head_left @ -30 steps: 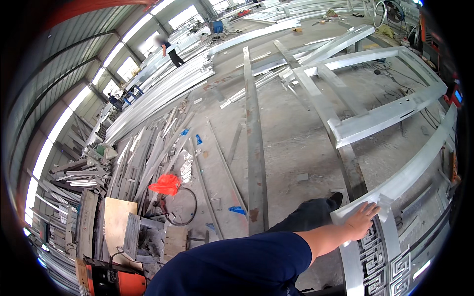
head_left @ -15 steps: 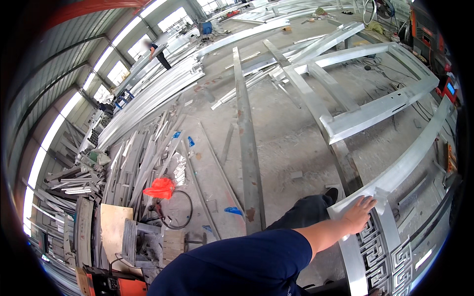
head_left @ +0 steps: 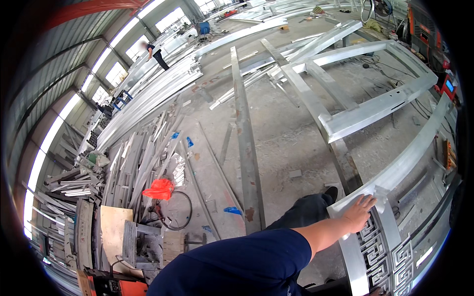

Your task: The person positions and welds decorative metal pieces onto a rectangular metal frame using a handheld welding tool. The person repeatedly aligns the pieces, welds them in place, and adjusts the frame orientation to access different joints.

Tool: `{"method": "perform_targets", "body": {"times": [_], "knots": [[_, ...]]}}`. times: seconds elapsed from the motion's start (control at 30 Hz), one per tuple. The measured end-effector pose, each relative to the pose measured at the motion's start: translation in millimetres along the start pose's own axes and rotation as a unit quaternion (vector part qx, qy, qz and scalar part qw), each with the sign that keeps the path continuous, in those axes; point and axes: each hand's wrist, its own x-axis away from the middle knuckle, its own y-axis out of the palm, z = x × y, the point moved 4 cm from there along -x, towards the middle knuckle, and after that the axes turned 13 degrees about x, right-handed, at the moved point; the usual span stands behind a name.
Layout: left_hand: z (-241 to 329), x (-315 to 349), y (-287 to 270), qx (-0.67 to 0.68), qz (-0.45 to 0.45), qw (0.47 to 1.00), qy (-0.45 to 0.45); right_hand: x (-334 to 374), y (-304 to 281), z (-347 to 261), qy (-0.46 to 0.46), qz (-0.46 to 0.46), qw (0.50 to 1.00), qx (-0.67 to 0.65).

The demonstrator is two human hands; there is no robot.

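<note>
1. The fingers [head_left: 366,201] of the left hand [head_left: 356,217] lie slightly apart, palm down, on a long, curved, silver metal beam [head_left: 412,155], touching its upper face rather than clamped round it.
2. This beam lies at the lower right, its near end at the hand's nine o'clock and its length sweeping away towards one. A crumpled, translucent scrap of film [head_left: 381,192] sits on it, just beside the fingers, at about two.
3. The step in hand looks like steadying the beam; shifting it would call for a curled grip under its edge, with the far end watched.
4. The wrist is nearly straight, and the bare forearm [head_left: 318,239] runs back towards eight into a dark navy short sleeve [head_left: 237,264], the elbow only slightly bent.
5. At five, silver square-patterned metal fretwork [head_left: 400,256] hangs below the beam. A sliver at the lower edge may be the right hand [head_left: 376,291]; its fingers cannot be told.
6. At twelve, well apart, stands a silver, ladder-like metal frame [head_left: 380,116].
</note>
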Motion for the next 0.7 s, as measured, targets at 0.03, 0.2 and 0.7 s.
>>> {"method": "perform_targets", "body": {"times": [0.03, 0.2, 0.7], "knots": [[0, 1, 0, 0.004, 0.002, 1.0, 0.001, 0, -2, 0, -0.006, 0.013, 1.0, 0.0], [-3, 2, 3, -0.005, -0.001, 1.0, -0.006, -2, 1, -1, -0.001, -0.006, 1.0, 0.0], [-2, 10, -5, -0.009, -0.018, 1.0, -0.02, 0, -9, -3, 0.037, -0.16, 0.986, -0.006]]}}
